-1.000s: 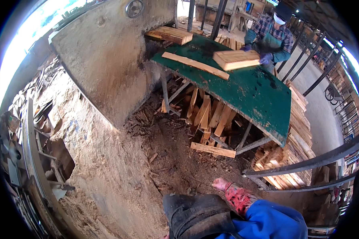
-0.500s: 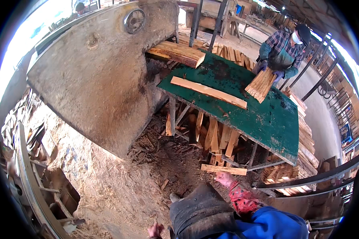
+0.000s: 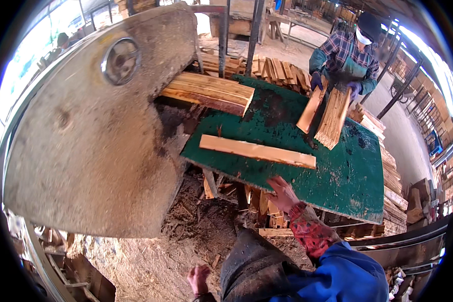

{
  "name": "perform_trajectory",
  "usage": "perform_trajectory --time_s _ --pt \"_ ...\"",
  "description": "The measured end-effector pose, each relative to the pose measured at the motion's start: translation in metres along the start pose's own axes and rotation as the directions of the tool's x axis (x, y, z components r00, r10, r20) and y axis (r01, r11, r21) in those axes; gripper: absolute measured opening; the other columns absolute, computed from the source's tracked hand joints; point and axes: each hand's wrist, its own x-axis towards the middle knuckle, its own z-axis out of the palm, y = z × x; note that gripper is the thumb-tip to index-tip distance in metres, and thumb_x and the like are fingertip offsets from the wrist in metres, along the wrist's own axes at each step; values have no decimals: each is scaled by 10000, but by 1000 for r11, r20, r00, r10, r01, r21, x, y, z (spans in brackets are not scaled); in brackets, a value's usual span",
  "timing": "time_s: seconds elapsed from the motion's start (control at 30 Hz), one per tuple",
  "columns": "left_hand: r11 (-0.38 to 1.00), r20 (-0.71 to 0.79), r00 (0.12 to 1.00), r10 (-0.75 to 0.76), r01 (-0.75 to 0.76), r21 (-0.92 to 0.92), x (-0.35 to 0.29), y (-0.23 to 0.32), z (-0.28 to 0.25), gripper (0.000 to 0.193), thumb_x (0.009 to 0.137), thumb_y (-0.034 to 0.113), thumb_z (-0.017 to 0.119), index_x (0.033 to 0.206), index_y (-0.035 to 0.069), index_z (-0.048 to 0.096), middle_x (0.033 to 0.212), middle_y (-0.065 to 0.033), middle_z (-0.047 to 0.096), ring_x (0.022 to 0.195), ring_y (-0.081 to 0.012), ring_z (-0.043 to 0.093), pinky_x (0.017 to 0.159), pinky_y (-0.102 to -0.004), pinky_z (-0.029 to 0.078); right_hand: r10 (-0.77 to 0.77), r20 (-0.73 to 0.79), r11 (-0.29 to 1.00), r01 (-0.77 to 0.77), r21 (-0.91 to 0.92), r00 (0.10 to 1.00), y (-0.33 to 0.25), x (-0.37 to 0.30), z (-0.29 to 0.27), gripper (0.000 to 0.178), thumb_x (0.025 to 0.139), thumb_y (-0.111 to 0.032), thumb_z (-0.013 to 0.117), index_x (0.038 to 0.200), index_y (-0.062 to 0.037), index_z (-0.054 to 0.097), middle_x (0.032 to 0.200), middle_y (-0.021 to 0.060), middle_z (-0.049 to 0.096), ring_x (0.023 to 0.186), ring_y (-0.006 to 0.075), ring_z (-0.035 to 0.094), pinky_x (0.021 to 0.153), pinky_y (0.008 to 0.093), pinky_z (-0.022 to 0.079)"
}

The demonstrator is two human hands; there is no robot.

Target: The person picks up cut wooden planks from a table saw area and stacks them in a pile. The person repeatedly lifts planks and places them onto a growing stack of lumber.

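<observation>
Left hand (image 3: 199, 280): above pale sawdust (image 3: 141, 259), too blurred to tell its grip
Right hand (image 3: 284, 195): fingers extended, at the edge of the scuffed green counter (image 3: 350, 183)
Plank (image 3: 257, 151): on the counter just beyond that hand; narrow, pale wood

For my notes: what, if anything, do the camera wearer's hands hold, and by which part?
Nothing visible: the right hand and left hand both look empty.

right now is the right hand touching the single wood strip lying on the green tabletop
Apart: the head view shows bare green tabletop between the right hand's fingertips and the wood strip.
</observation>
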Motion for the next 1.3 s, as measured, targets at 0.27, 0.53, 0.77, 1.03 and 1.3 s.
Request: perform_trajectory --time_s 0.27,0.53,0.77,1.03,1.3 --pt "978 156 982 -106 75 195 16 55 188 241 926 203 613 995 -27 633 872 -121 681 789 -187 660 729 -301 551 -15 163 940 70 -335 987 68 125 -10 850 648 -348 814 1364 -81 443 1362 193 401 1299 388 332 1044 506 305" --pt "972 434 900 -34 -71 224 81 119 306 307 951 200 587 1144 -37 553 1021 -149 663 901 -228 659 821 -351 546 -40 188 980 75 -184 981 71 152 -8 672 595 -332 800 1171 -62 583 1036 148 524 1050 349 510 888 445 442" --pt "987 510 847 -147 162 16 123 117 363 222 961 169 569 1099 -5 572 1070 -151 656 989 -237 643 881 -367 528 67 32 996 -69 62 997 32 119 19 520 613 -236 782 1054 -26 603 935 156 531 858 352 576 731 423 501" --pt "981 457 873 -170 194 -4 148 137 355 214 939 171 606 1086 18 577 1054 -110 645 929 -206 638 819 -344 531 68 248 890 -171 422 966 -8 132 38 184 724 -85 692 771 25 551 751 108 447 657 261 470 577 352 378" --pt "995 412 908 -71 92 -32 179 170 352 270 898 109 644 1132 -11 585 1040 -63 641 934 -156 612 800 -282 498 -164 270 904 35 426 949 -30 201 49 238 791 -166 726 970 -17 675 898 123 612 728 266 622 653 344 499"
